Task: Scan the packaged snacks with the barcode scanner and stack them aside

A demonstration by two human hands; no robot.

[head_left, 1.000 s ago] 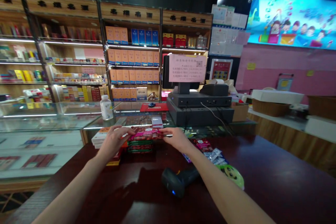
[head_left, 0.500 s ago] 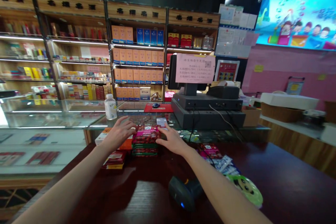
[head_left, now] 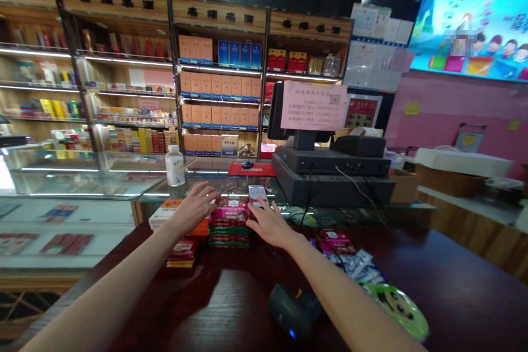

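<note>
On the dark wooden counter, a stack of pink and green snack packets (head_left: pixel 231 219) stands between my two hands. My left hand (head_left: pixel 194 208) is at its left edge, fingers stretched out and apart over the packets beside it. At the right edge is my right hand (head_left: pixel 270 223), also with fingers extended and spread, the fingertips close to the top packet. Whether either hand presses on the stack I cannot tell. Partly under my left forearm lie a smaller pile of red packets (head_left: pixel 181 250) and a white and orange box (head_left: pixel 164 213). A phone (head_left: pixel 256 191) lies just beyond my right fingertips.
A black barcode scanner (head_left: pixel 291 311) lies in front of me. To the right are a pink packet (head_left: pixel 337 237), blue-white sachets (head_left: pixel 365 267) and a green smiley-face pack (head_left: pixel 400 305). A cash register (head_left: pixel 330 181) and white bottle (head_left: pixel 175 166) stand behind, before stocked shelves.
My view has shifted a little, so things sit slightly further right. Both hands stay beside the stack, fingers still spread; the stack looks unmoved.
</note>
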